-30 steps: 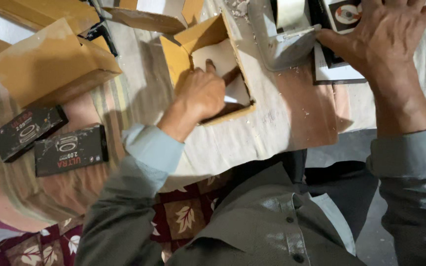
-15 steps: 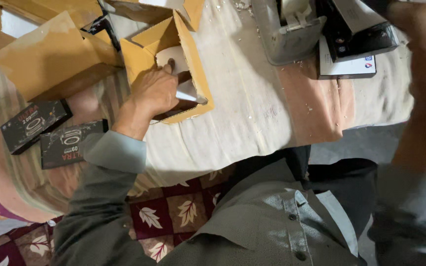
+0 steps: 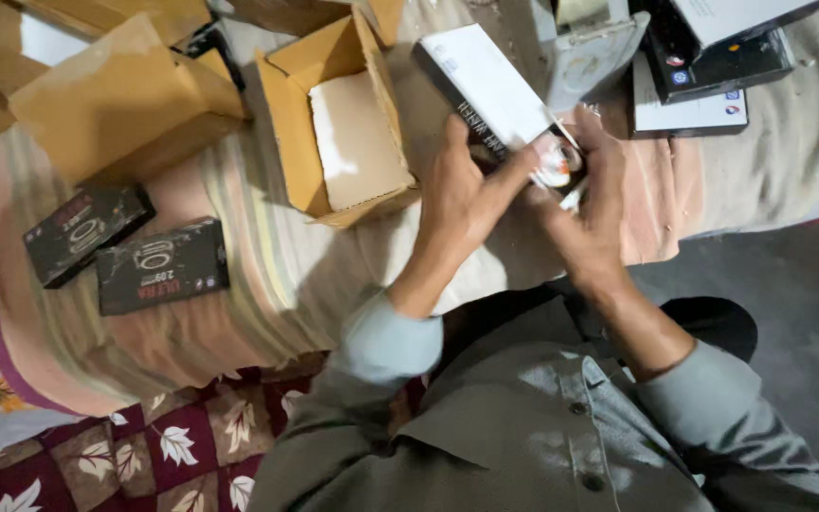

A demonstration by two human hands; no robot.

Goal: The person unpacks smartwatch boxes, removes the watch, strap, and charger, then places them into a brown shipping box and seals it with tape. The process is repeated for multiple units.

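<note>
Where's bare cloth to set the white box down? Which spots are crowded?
Free: the striped cloth between the two black boxes and the open carton, running toward the left hand. Also the far right cloth below the stacked dark boxes. Crowded: top left, cardboard cartons.

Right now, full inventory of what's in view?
Open cardboard box: 1, tan, white sheet inside, centre of the cloth.
Cardboard pieces: several, tan, top left.
Black product boxes: 2, black, left on the cloth.
White product box: 1, white with dark side, held over the cloth.
Flat packages: a few, black and white, top right.
Cloth cover: 1, pale, striped, under everything.
Leaf-print fabric: dark red, bottom left.
Left hand: fingers on the white product box.
Right hand: fingers at its near end.
</note>
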